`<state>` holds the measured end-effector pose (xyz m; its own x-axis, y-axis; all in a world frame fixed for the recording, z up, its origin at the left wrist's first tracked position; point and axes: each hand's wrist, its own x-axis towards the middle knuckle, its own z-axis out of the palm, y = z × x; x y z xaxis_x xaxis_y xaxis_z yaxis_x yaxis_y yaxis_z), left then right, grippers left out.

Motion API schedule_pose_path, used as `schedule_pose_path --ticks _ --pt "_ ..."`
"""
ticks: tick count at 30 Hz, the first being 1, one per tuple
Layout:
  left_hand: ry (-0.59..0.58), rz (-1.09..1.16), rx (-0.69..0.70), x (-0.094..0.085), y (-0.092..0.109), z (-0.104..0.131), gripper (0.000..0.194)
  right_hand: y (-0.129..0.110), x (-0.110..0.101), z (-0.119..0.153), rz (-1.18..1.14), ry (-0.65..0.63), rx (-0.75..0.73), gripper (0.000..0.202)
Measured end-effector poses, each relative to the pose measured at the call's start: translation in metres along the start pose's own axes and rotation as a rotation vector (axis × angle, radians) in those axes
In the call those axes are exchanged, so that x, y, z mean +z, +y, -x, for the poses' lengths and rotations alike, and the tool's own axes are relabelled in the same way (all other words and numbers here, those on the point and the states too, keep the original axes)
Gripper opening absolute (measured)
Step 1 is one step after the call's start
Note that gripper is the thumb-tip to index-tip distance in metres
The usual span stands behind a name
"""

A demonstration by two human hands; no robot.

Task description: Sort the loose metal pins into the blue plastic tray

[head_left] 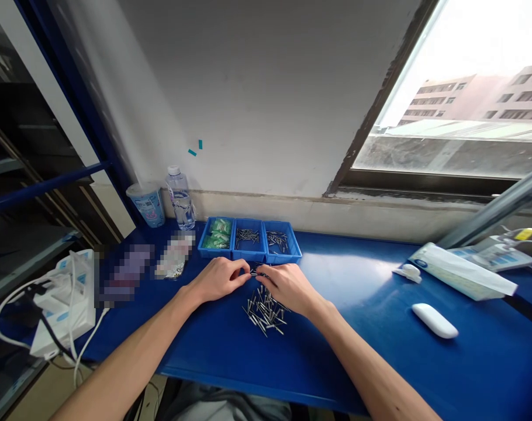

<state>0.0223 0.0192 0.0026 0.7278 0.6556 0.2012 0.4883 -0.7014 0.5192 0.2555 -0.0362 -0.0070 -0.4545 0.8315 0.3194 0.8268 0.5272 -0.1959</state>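
In front of the blue bins, my left hand (220,278) pinches a small metal blind rivet (255,273) between thumb and forefinger. The fingers of my right hand (287,283) are closed on the same spot, meeting the left fingertips; how much of the rivet each hand grips is partly hidden. Just below lies a loose pile of blind rivets (265,313) on the blue table, partly under the right hand. Similar rivets lie in the middle bin (249,254) and the right bin (284,257). Green and white packets (217,234) fill the left bin (214,253).
A water bottle (181,199) and a blue cup (147,204) stand at the back left. A power strip (66,304) with cables sits far left. On the right lie a white mouse-shaped case (435,320), a small white item (408,273) and a long white-green pack (463,272).
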Motion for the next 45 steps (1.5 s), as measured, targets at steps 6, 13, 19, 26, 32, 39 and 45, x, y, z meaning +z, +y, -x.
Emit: schedule_pose_path --ticks 6,13,19,26,32,39,45 --pt "-0.007 0.002 -0.002 0.000 0.002 0.000 0.022 -0.003 0.000 -0.001 -0.012 -0.010 -0.011 0.020" --pt "-0.005 -0.001 0.014 0.001 0.004 0.000 0.018 -0.004 -0.001 0.000 -0.060 0.034 -0.050 0.021" --pt "0.014 0.083 0.042 0.000 0.008 0.001 0.019 -0.009 0.001 0.001 -0.090 0.089 -0.079 0.022" --pt "0.118 0.097 0.098 0.004 0.005 -0.001 0.015 -0.011 0.000 0.001 -0.086 0.085 -0.062 0.020" --pt "0.189 0.183 0.131 0.002 0.008 0.000 0.013 -0.006 -0.003 0.001 -0.042 0.049 -0.029 0.018" --pt "0.133 0.292 0.066 0.005 0.010 0.002 0.012 -0.010 -0.004 -0.001 -0.055 0.066 -0.027 0.024" --pt "0.113 0.352 0.029 0.005 0.012 0.001 0.015 -0.010 -0.002 -0.001 -0.117 0.121 -0.057 0.024"
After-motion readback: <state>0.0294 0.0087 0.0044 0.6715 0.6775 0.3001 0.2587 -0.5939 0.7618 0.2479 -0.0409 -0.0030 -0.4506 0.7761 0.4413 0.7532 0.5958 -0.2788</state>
